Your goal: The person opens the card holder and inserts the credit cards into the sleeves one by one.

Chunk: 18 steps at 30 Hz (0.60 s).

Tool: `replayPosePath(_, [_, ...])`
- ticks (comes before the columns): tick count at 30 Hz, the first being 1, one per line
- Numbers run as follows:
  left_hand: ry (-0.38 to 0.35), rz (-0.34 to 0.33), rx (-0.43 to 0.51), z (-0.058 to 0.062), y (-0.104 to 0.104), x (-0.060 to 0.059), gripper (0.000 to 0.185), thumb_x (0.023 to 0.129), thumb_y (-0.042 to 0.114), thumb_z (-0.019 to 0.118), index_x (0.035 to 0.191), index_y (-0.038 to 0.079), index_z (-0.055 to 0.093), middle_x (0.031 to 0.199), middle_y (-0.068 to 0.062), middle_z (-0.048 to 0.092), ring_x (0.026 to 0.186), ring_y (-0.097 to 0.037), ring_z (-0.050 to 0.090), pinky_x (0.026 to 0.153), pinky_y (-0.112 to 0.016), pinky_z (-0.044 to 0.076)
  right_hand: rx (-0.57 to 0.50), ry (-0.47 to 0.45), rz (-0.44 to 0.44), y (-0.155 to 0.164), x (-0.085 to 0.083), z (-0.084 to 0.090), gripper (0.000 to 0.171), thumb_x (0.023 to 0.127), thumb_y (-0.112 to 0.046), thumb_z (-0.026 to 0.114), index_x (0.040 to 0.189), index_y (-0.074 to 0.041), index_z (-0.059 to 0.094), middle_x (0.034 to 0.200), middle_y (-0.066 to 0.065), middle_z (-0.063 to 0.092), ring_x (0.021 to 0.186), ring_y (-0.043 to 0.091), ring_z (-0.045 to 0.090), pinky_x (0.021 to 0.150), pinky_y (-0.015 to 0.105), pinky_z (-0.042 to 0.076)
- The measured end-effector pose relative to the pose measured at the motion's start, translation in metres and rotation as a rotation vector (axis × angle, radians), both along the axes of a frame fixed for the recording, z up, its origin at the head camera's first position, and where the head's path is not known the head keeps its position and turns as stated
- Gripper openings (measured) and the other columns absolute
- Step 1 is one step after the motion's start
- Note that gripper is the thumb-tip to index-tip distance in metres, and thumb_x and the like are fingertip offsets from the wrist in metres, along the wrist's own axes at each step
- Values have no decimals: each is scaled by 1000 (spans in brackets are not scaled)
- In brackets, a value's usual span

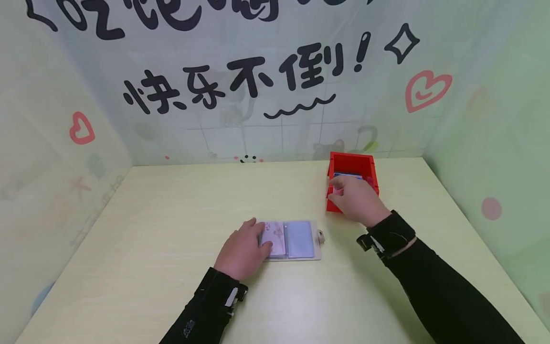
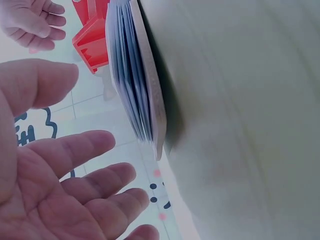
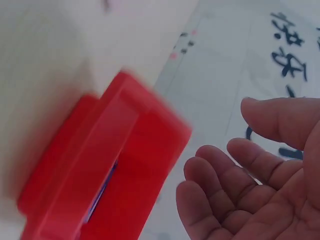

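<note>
A small card album lies spread on the table, a pink printed card in its left page and a bluish sleeve on its right page. At the album's left edge is my left hand, thumb and fingers apart; the left wrist view shows the stacked sleeves edge-on beside it. My right hand hovers over the front of a red plastic bin. In the right wrist view the fingers are loosely bent with nothing between them and the thumb. Blue-edged and pink items show inside the bin, partly hidden by the hand.
The pale wooden table extends around the album. Printed cloth walls enclose it at the back and both sides. The bin stands near the table's back right edge. A snap tab sticks out from the album's right side.
</note>
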<state>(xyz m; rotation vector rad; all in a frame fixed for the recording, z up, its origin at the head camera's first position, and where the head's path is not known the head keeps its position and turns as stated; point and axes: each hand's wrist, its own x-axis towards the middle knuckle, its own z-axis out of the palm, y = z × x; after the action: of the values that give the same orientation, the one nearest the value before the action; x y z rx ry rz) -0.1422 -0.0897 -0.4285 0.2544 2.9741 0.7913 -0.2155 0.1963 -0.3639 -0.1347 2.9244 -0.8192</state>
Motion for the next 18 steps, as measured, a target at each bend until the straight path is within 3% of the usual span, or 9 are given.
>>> replayPosePath(5, [17, 4, 3, 0, 0, 0, 58, 101, 31, 68, 150, 2, 56, 162, -23, 47, 153, -43, 41, 125, -59, 34, 98, -4, -10, 24, -19, -1, 68, 91, -19, 81, 151, -3, 52, 143, 22, 61, 124, 41, 56, 102, 58, 57])
replayPosePath(18, [37, 8, 4, -1, 2, -3, 61, 102, 33, 67, 152, 2, 54, 162, -22, 46, 155, -44, 37, 125, -64, 32, 303, -15, 62, 45, -54, -17, 71, 82, -20, 90, 143, -3, 59, 130, 17, 67, 117, 39, 59, 103, 57, 57])
